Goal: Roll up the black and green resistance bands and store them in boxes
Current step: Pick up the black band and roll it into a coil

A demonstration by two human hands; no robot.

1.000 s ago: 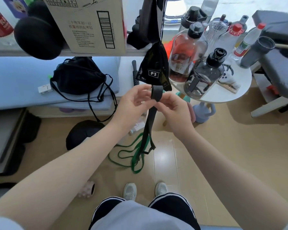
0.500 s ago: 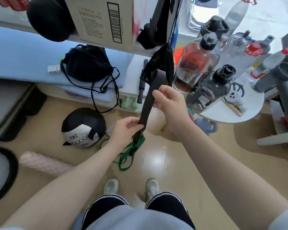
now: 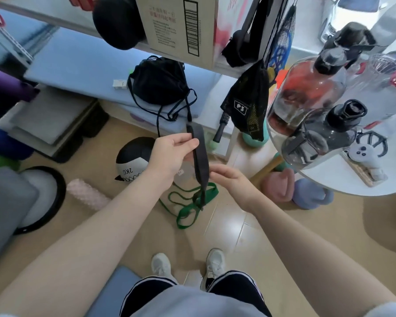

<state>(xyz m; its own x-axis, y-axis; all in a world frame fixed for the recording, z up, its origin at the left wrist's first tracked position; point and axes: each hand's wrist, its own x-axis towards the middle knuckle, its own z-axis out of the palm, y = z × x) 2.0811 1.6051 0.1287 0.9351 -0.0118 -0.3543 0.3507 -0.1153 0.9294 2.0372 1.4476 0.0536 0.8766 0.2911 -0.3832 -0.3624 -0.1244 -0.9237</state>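
At my far left a pale pink foam roller [image 3: 87,194] lies on the floor, and just beyond it sits the black-and-white medicine ball [image 3: 133,159] marked 2KG. Next comes my left hand [image 3: 169,154], raised in front of me: thumb and fingers are curled and pinch the top fold of the black resistance band [image 3: 200,156], which loops over just above my fingertips. From there the band hangs straight down as a doubled strap. Its lower end dangles in front of the green resistance band [image 3: 189,202], which lies in a loose tangle on the floor; whether the two are hooked together I cannot tell.

Right of the strap is my right hand [image 3: 229,177], lower than the left, fingers mostly straight and reaching toward the band's edge. It touches or nearly touches the strap; I see no real grip there.

I judge I am only starting on the black band: it is straightened out, with no coil formed. The next move calls for turning the pinched top end over on itself while the right hand feeds the strap up flat, untwisted. A cardboard box [image 3: 181,26] stands on the shelf above; farther right, water jugs crowd the round white table [image 3: 352,179].
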